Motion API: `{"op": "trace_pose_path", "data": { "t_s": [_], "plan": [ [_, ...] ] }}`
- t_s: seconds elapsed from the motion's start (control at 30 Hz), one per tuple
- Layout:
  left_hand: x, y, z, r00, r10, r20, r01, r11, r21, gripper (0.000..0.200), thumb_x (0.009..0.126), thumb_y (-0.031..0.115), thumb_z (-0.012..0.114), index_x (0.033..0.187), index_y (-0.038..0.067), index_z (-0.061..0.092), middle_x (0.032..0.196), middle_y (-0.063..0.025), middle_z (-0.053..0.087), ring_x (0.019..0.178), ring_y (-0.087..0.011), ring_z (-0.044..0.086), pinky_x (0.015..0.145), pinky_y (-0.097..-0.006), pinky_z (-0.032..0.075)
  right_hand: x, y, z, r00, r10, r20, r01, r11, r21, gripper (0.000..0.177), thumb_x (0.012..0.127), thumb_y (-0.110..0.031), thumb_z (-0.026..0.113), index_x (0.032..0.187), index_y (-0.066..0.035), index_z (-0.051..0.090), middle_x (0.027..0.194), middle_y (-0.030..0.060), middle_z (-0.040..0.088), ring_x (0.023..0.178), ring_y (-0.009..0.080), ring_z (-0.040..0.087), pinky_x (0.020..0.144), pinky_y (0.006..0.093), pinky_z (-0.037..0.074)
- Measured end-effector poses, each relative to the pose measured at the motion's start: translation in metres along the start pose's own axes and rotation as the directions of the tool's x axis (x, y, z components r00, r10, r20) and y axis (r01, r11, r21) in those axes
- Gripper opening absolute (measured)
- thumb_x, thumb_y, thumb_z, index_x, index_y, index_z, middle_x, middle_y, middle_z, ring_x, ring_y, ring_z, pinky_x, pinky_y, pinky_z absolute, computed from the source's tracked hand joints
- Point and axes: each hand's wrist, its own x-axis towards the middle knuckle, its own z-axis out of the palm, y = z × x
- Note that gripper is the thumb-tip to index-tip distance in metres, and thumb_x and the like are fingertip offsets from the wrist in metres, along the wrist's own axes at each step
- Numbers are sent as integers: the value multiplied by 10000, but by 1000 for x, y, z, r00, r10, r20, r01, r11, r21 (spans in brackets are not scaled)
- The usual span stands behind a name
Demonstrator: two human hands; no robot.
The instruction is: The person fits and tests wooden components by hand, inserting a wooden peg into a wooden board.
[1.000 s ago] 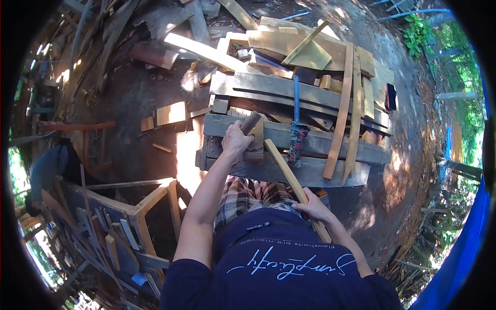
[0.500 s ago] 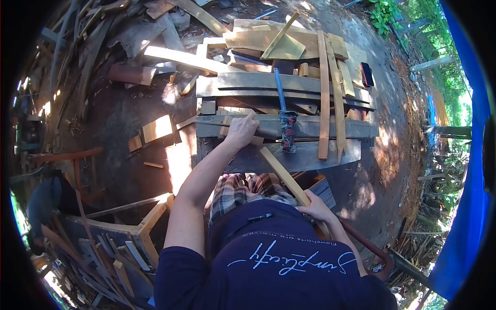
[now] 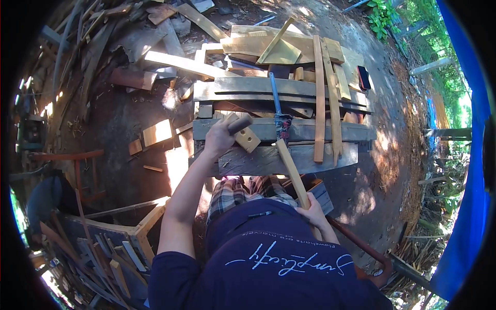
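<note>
My left hand [image 3: 219, 139] is closed around a light wooden block [image 3: 249, 140] with round holes and a dark cylindrical piece [image 3: 240, 124] across it. It is over the near left part of the plank bench [image 3: 330, 129]. My right hand [image 3: 312, 211] grips a long squared wooden strip [image 3: 292, 173] close to my body. The strip slants away from me, its far end over the bench's near plank. Just beyond that end lies a blue metal bar [image 3: 275, 93] with a cloth-wrapped handle [image 3: 282, 126]. The strip's near end is hidden by my hand and shirt.
Two long slats [image 3: 319, 103] lie across the bench's right side, near a phone [image 3: 363, 77]. Loose boards [image 3: 279, 46] pile up at the far side. A wooden box frame [image 3: 139, 230] with offcuts stands at lower left. A reddish curved bar [image 3: 385, 261] is at lower right.
My left hand has shifted left, and the holed block in it has turned, showing its holes. The strip's far end has swung right and away from me, over the bench.
</note>
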Motion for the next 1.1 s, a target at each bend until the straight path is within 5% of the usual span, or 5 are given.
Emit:
{"op": "trace_pose_path", "data": {
  "t_s": [0.2, 0.33, 0.63, 0.87, 1.1],
  "plan": [
    [-109, -47, 26, 927, -265, 266, 289, 956, -54, 278, 798, 297, 746, 968, 80, 712, 898, -184, 705, 877, -348, 686, 787, -440, 531, 38, 16, -25, 988, 23, 151, -29, 999, 34, 499, 740, -125, 737, 1181, -57, 513, 883, 54, 614, 841, 180, 608, 787, 324, 488],
    [-168, -28, 26, 497, -570, 654, 702, 707, 83, 401, 754, 365, 776, 1032, 80, 730, 912, -147, 728, 848, -266, 706, 790, -382, 538, 80, 33, -34, 937, -142, 319, 163, 986, -39, 509, 712, -142, 704, 1179, -75, 510, 1056, 222, 630, 1024, 389, 628, 849, 427, 486],
    [-241, 0, 67, 369, -775, 514, 834, 520, 185, 341, 758, 268, 726, 1008, 36, 713, 893, -135, 720, 857, -210, 694, 792, -345, 533, 128, 47, -28, 704, -97, 703, 491, 782, -384, 475, 761, -222, 755, 1147, -65, 526, 1017, 234, 651, 966, 417, 640, 788, 469, 498],
    [-302, 33, 2, 217, -514, 830, 960, 266, -86, 257, 730, 239, 765, 899, 57, 701, 799, -6, 658, 731, -110, 616, 674, -273, 493, 97, -29, -91, 355, 329, 875, -197, 941, -275, 473, 773, -109, 626, 1223, -25, 507, 959, 99, 615, 850, 200, 627, 681, 350, 516],
    [-343, -9, 70, 199, -400, 895, 979, 122, -163, 223, 774, 142, 757, 964, 44, 694, 748, -10, 642, 606, -94, 574, 574, -238, 480, 99, 2, -69, 457, 297, 838, 19, 939, -342, 449, 744, -56, 576, 1185, -38, 500, 899, 46, 536, 807, 139, 566, 682, 298, 488]
  ]
}}
